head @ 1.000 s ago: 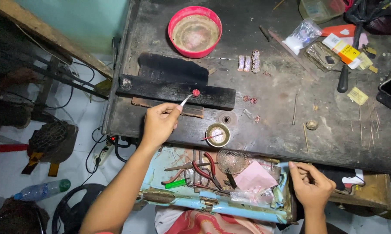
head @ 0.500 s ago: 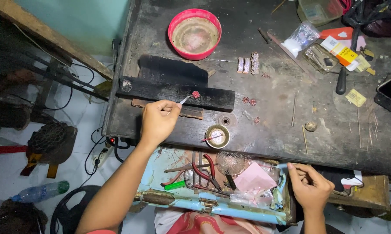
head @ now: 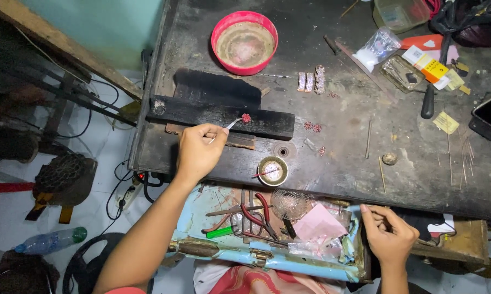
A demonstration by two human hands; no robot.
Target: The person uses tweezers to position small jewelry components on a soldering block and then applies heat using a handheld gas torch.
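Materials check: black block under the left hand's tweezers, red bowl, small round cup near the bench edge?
Black block: looks like charred wood, matte, rough and cracked. Red bowl: likely plastic, smooth glossy rim, stained inside. Small round cup: probably metal, dull brassy rim. Tweezers in the left hand: thin bright metal.

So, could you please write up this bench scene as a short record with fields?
Left hand: pinches tweezers, tip at a small red studded piece on a charred black block.
Right hand: fingers pinched at the open drawer edge; what they grip is unclear.
Drawer: red-handled pliers, pink paper.
Bench: red bowl, small round dish.
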